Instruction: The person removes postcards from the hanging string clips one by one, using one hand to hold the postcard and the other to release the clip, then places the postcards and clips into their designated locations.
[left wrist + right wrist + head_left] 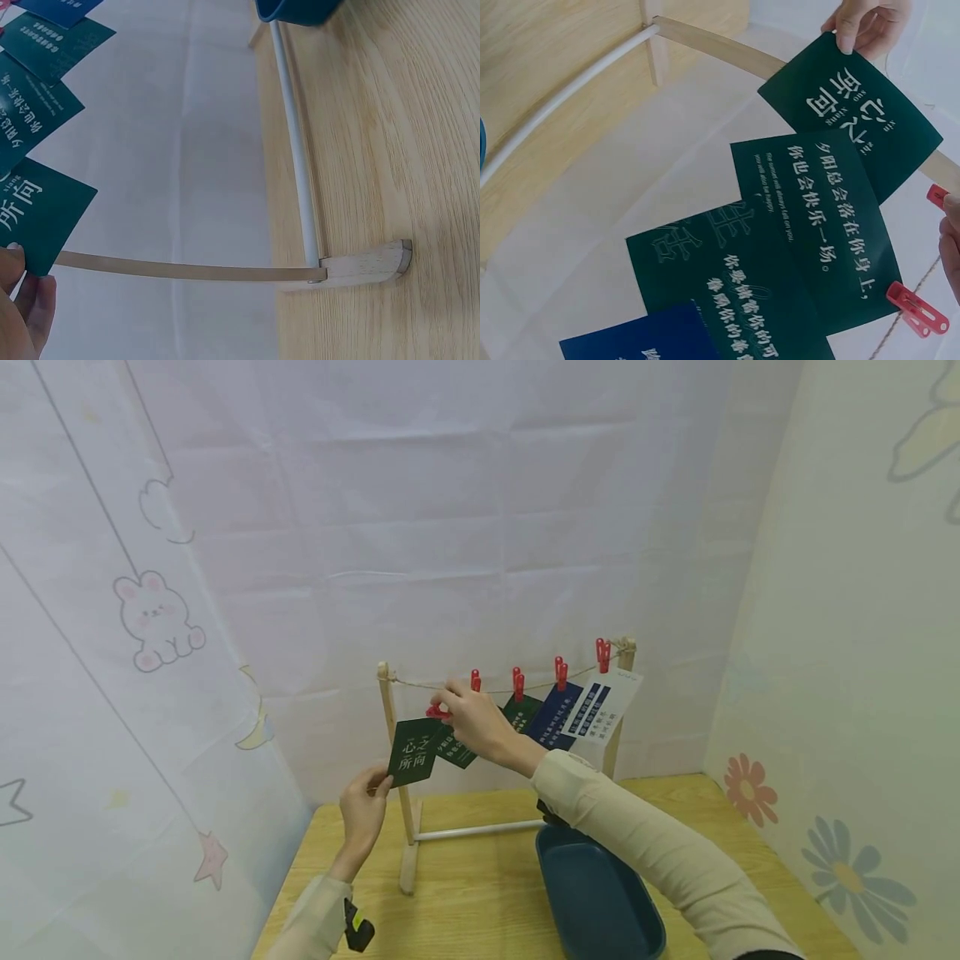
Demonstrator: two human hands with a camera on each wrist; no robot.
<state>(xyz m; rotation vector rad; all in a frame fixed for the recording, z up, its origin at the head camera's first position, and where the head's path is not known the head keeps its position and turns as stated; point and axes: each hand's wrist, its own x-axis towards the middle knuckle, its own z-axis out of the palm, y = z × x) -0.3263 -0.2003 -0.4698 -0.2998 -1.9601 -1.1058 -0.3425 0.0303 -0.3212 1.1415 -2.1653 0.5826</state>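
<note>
At the left end of a small wooden rack, my left hand point(363, 810) pinches the lower corner of a dark green card point(412, 752) with white characters, between thumb and fingers. My right hand point(480, 722) holds a red clothespin point(438, 712) close to that card's upper right corner, by the string point(416, 683). Beside it hang a second green card point(817, 225), another green card point(720, 262), a blue card point(555, 714) and a white card point(609, 702), each under a red clothespin. The right hand covers part of the row in the head view.
A dark blue tray point(551, 881) stands on the wooden table point(480, 877), partly under the right forearm. The rack's left post point(388, 702) and white crossbar point(480, 831) are near the hands. Printed cloth walls point(487, 527) surround the table at the back and sides.
</note>
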